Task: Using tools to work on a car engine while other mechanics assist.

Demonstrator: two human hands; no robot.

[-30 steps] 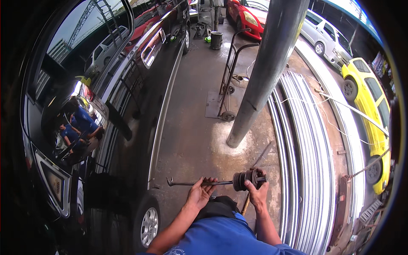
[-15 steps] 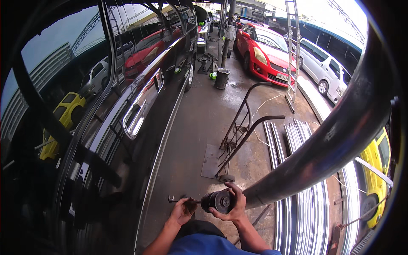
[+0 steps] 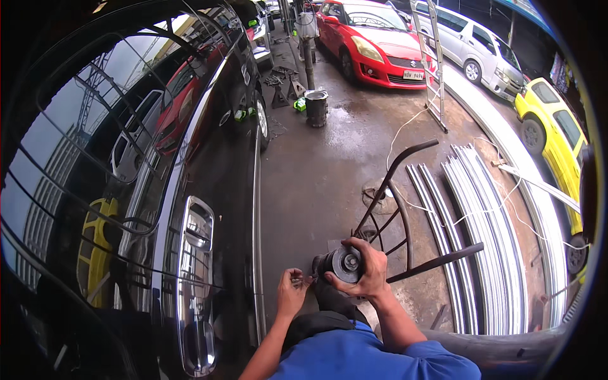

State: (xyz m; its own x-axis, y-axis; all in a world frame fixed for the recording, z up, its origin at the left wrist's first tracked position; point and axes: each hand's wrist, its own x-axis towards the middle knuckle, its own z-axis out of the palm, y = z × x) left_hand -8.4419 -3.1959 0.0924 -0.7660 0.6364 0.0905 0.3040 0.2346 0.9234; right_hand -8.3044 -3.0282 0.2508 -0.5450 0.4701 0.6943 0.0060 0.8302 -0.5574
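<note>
My right hand (image 3: 370, 272) is closed around a dark, heavy-looking cylindrical metal part (image 3: 346, 263). Its round, stepped end with a central boss faces up, and I cannot tell its exact kind. Just left of it is my left hand (image 3: 293, 290), its fingers curled together beside the part's left side. What those fingers hold, if anything, is too small to make out. Both hands are low in front of my body, between the dark vehicle's side (image 3: 218, 253) on the left and a metal hand truck (image 3: 405, 215) on the right.
A chrome door handle (image 3: 196, 266) runs along the vehicle's glossy side. Long silver metal channels (image 3: 487, 234) lie on the floor at right, with a white cord (image 3: 389, 149) near them. A black bucket (image 3: 316, 109), a ladder (image 3: 432, 63), a red car (image 3: 380, 44) and a thick dark pipe (image 3: 500, 351) also stand around.
I have moved forward past the hand truck and along the vehicle. The thick pipe has dropped to the lower right of view. The rod seen at my left hand no longer shows clearly.
</note>
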